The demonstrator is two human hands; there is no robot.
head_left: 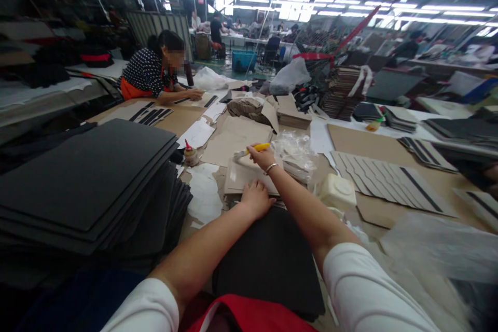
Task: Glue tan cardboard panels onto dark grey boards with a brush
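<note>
Black foam sheets [85,181] lie in one tall, slightly fanned stack at the left side of the counter [322,135], too many to count from this view. Beyond the stack, toward the counter's far edge, one co-worker [150,70] in a dotted top and orange apron leans forward, with one visible hand [194,94] resting on brown card near a black strip. One small glue bottle [190,154] with a red nozzle stands just left of a beige cardboard sheet [249,176] near the middle of the counter. The left hand [254,199] lies open and flat on that sheet's near edge. The right hand [262,156] is closed around one yellow utility knife [259,148], which is held low over the same sheet and points left. One silver bracelet [271,168] circles the right wrist. Under both forearms lies one black sheet [268,264] at the counter's near edge. Further right are one crumpled clear plastic bag [295,155], just beside the right hand, and one cream plastic block [337,192]. One grey panel with black stripes [389,181] lies flat on brown card toward the right side.
</note>
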